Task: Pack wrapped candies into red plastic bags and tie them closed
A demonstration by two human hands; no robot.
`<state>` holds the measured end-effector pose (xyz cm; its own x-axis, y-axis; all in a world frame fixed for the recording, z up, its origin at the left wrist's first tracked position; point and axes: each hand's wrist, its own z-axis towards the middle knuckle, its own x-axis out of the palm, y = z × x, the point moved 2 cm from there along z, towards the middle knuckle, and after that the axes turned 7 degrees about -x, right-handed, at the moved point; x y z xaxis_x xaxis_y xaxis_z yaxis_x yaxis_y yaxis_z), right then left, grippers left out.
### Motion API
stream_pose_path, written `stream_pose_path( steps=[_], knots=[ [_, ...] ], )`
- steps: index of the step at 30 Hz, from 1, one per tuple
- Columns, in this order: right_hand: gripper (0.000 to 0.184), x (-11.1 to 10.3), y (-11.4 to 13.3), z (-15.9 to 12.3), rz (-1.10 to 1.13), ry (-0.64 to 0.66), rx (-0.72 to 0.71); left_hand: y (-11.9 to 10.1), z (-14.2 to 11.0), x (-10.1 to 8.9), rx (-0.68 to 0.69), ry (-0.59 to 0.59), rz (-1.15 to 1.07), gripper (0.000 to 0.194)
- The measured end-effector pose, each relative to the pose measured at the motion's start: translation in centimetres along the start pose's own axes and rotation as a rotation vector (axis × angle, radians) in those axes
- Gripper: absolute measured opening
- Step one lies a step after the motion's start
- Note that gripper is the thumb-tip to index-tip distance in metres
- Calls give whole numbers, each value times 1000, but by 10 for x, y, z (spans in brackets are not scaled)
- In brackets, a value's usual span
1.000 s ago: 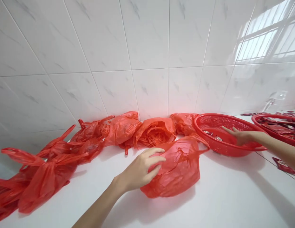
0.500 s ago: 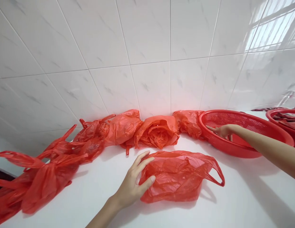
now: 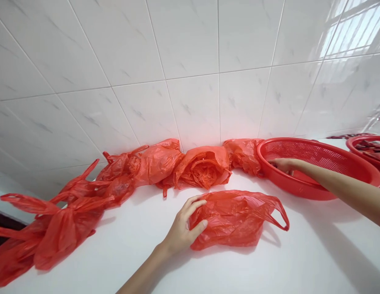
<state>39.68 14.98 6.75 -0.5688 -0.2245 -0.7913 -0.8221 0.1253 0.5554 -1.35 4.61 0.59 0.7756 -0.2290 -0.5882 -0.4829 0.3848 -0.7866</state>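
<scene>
A red plastic bag [image 3: 233, 224] with handles lies on the white surface in front of me, one handle loop sticking out at its right. At the bag's left edge rests my left hand [image 3: 185, 224], fingers and thumb spread apart against the plastic. My right hand [image 3: 285, 164] reaches down inside a red perforated plastic basket [image 3: 325, 194], near its left wall. The basket's rim hides most of that hand's fingertips, so whether they hold anything does not show.
Several knotted red bags [image 3: 63, 232] line the left side and the wall. A rolled-open red bag [image 3: 205, 173] and another bag [image 3: 243, 157] stand behind the front one. At far right is a second red basket [image 3: 366, 153] with dark red items. White tiles [image 3: 193, 110] rise behind.
My right hand has dipped lower into the basket. My left hand has shifted right and slightly up against the bag, which has moved a little and narrowed at its left side.
</scene>
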Motion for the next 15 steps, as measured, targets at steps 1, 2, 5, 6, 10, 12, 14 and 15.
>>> stream_pose_path(
  steps=[1, 2, 5, 6, 10, 12, 14, 15],
  knots=[
    [46, 1, 1, -1, 0, 13, -5, 0, 0, 0, -8, 0, -6, 40],
    [43, 1, 2, -2, -1, 33, -4, 0, 0, 0, -15, 2, -10, 39],
    [41, 2, 3, -4, -8, 40, -8, 1, 0, 0, -22, 14, -13, 39],
    [41, 2, 2, -4, -10, 31, -9, 1, 0, 0, -20, 14, -12, 39],
    [39, -1, -5, 0, 7, 5, -1, 0, -2, -2, -30, -6, -14, 38],
    [36, -5, -10, 2, 39, -11, 12, 0, -3, -4, -38, -27, -21, 37],
    [32, -10, -16, 1, 91, -38, 11, 0, -4, -5, -33, -43, -27, 37],
    [30, -13, -19, -1, 125, -53, 3, 0, -3, -5, -26, -46, -29, 37]
  ],
)
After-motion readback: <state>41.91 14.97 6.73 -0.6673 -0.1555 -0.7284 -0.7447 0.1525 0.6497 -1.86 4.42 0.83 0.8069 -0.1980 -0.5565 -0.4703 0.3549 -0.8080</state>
